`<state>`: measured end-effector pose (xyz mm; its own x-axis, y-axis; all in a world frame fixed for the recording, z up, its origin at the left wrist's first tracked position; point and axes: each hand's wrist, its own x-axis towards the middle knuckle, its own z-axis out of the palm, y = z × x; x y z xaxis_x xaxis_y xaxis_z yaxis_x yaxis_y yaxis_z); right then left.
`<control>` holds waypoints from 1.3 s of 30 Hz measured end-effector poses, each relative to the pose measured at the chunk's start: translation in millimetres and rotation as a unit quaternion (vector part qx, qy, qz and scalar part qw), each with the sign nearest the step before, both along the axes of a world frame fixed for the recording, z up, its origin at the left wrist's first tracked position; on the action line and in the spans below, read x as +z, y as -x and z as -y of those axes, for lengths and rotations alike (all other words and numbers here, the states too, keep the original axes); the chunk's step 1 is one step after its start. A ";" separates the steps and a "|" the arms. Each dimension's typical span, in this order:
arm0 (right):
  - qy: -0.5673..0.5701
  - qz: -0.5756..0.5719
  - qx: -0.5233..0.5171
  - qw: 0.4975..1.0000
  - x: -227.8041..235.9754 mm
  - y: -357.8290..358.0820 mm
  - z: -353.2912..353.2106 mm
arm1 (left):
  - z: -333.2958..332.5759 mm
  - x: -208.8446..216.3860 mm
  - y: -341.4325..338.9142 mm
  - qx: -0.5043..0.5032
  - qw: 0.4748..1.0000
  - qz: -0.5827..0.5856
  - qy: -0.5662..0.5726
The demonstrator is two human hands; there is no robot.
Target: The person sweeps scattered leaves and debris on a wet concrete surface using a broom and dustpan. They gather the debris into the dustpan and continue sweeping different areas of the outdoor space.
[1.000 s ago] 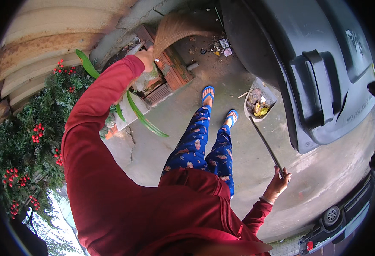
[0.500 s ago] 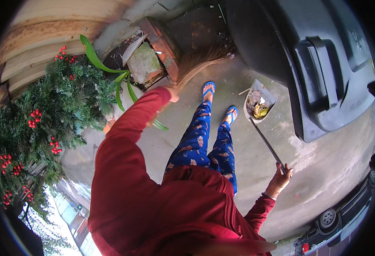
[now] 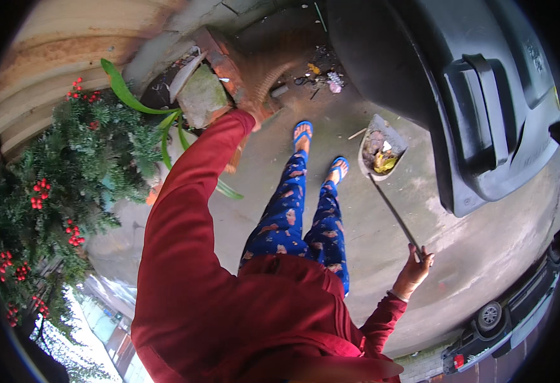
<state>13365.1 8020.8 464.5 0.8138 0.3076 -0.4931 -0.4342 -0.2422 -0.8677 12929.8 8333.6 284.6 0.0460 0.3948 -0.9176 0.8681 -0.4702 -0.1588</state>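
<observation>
My left hand (image 3: 252,120), partly hidden by its red sleeve, is closed round a broom (image 3: 264,83). The brown bristles are smeared by motion and reach up beside the bricks. Past them on the ground lies a scatter of litter (image 3: 332,82), with dark bits, a yellow leaf and a pale crumpled piece. To the right, my right hand (image 3: 414,271) grips the long thin handle of a dustpan (image 3: 402,142). The pan rests on the concrete, holding dirt, a white scrap and yellow leaves (image 3: 385,163). A small stick (image 3: 357,134) lies just left of it.
A large dark wheeled bin (image 3: 420,83) stands at the upper right. Bricks and a stone block (image 3: 202,96) lie upper left, near a long-leaved plant (image 3: 127,92) and greenery with red berries (image 3: 44,185). My feet in blue flip-flops (image 3: 302,131) are mid-view. A vehicle (image 3: 503,319) is lower right.
My left hand has swung the broom left and back toward the bricks, uncovering the litter on the ground. The dustpan stays on the floor in my right hand's grip.
</observation>
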 end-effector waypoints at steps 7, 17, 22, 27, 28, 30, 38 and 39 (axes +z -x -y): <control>-0.036 -0.023 0.019 0.999 -4.5 6.3 -5.9 | 20.9 72.3 48.6 0.069 0.981 0.174 -0.052; -0.012 -0.035 0.020 0.999 2.9 16.0 -13.6 | -56.8 48.7 -8.4 0.196 0.975 0.057 -0.092; 0.010 -0.027 0.023 0.999 2.2 15.5 -14.0 | 7.1 42.5 1.6 0.127 0.989 0.071 -0.018; -0.011 -0.039 0.029 0.999 -6.1 11.4 -17.5 | 1.7 107.7 48.5 0.194 0.976 0.088 -0.051; -0.002 -0.037 0.024 0.999 -7.1 10.7 -18.3 | -7.3 115.3 52.6 0.212 0.973 0.083 -0.022; 0.008 -0.047 0.007 0.999 -7.4 9.2 -18.9 | -28.3 117.2 57.0 0.232 0.970 0.050 -0.059; 0.016 -0.023 0.024 0.999 0.3 4.9 -19.3 | -42.7 52.7 21.9 0.233 0.971 0.008 -0.052; 0.022 -0.032 0.033 0.999 1.4 4.3 -19.7 | -37.4 58.9 20.6 0.211 0.977 0.013 -0.019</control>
<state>13360.7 8040.5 466.0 0.7590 0.3372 -0.5569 -0.4694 -0.3093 -0.8270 12909.2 8370.9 343.5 -0.1058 0.4175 -0.9025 0.9874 -0.0630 -0.1450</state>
